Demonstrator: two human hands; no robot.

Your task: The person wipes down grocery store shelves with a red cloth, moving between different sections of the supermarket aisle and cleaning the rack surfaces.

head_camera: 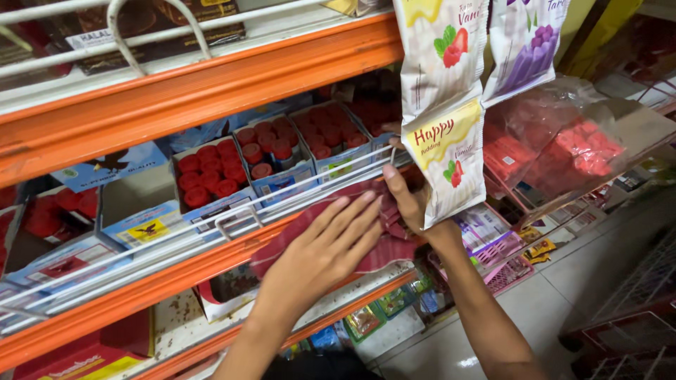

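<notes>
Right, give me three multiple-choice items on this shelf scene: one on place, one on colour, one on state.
1. Where does the dark red cloth lie?
A. On the floor
B. Along the shelf's front edge
C. Inside a carton

2. What colour are the caps in the open cartons?
A. Red
B. Green
C. White

3. How is the left hand?
A. Clenched in a fist
B. Flat, fingers spread on the cloth
C. Hanging free

Key: 1 B, it drapes over the orange shelf rail; 2 A, rows of red tops show; 3 B, its palm presses the cloth, while the right hand grips the cloth's end.
</notes>
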